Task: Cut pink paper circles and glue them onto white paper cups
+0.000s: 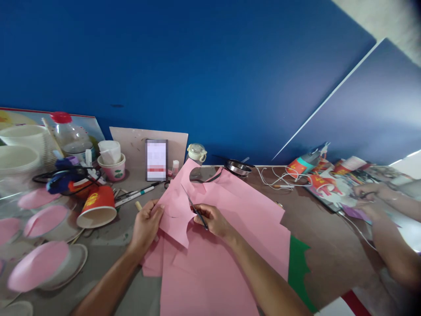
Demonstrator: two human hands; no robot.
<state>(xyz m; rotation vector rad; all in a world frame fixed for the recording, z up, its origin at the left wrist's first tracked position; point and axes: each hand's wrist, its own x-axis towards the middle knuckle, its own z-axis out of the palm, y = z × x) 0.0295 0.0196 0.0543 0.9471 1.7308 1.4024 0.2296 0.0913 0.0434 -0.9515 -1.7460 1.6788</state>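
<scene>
My left hand [146, 223] pinches the left edge of a pink paper piece [174, 208], thumb on top. Curved cutouts mark the upper right and lower right of this piece. In my right hand [212, 219] is a pair of scissors [194, 208], its blades pointing up and left across the paper. A pencil-like curved line shows on the paper near the blades. Beneath both hands lie several larger pink sheets [210, 272], overlapping on the table. A green paper scrap [298, 263] with a jagged edge sticks out at their right.
On the left stand pink-topped paper cups [39, 265], a tipped red cup [97, 207] and a red-capped bottle [70, 136]. A phone [156, 160] leans on a board at the back. A roll of tape [237, 167] and white cables [283, 177] lie behind. Another person's hands [366, 195] work at right.
</scene>
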